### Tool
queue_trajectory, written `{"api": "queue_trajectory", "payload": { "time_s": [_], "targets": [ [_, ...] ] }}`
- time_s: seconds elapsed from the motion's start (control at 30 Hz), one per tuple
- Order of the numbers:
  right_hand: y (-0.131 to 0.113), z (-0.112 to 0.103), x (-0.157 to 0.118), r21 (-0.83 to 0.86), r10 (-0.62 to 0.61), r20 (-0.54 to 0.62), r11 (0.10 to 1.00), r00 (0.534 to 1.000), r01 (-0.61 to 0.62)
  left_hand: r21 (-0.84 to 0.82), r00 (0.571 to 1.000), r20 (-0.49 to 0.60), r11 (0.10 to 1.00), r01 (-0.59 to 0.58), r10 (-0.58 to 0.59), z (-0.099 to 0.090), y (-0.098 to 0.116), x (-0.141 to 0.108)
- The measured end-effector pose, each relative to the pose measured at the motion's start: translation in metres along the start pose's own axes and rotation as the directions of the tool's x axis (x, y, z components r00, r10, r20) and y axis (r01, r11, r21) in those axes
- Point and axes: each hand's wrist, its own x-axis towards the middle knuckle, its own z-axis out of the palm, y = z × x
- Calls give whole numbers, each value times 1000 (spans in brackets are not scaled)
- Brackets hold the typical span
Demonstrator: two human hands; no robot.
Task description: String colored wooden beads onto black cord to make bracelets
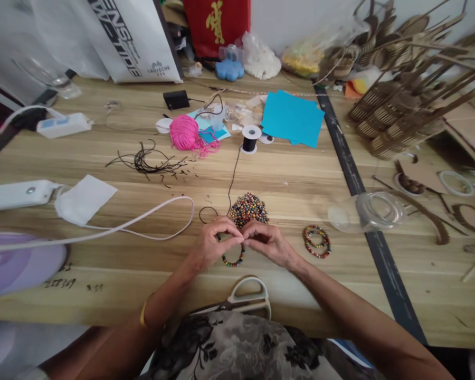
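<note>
My left hand and my right hand meet at the fingertips, both pinching over a strand of colourful beads. The strand hangs as a curve below the fingers; its ends are hidden by them. Just beyond my hands lies a heap of small multicoloured beads. Thin black cord runs from a white-rimmed spool down to the heap and my left hand, with a small loop at the left. Two beaded bracelets overlap to the right of my right hand. Scissors lie close to my body.
Cut black cords, pink yarn and blue sheets lie farther back. A white cable loops at left. A clear plastic container stands right, near woven brown baskets. Bags line the back.
</note>
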Motion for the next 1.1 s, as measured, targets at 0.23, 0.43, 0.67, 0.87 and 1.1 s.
{"api": "queue_trajectory", "payload": {
  "time_s": [0.23, 0.43, 0.67, 0.87, 1.1],
  "targets": [
    [-1, -4, 0, -11, 2, 43, 1000, 999, -1, 486, 996, -88, 873, 50, -8, -30, 3, -7],
    [-1, -4, -1, -20, -9, 59, 1000, 998, 11, 685, 991, -84, 717, 130, -100, -26, -2, -8],
    [-2, -5, -1, -54, -2, 68, 999, 998, 6, 723, 989, -93, 675, 144, -112, -20, -9, -4],
    [-3, -4, -1, -72, 3, 68, 997, 998, 2, 764, 976, -65, 620, 181, -206, -25, -4, -8],
    [-3, -4, -1, -77, 0, 67, 997, 998, 5, 824, 935, -73, 507, 252, -347, -27, 10, -8]
  ]
}}
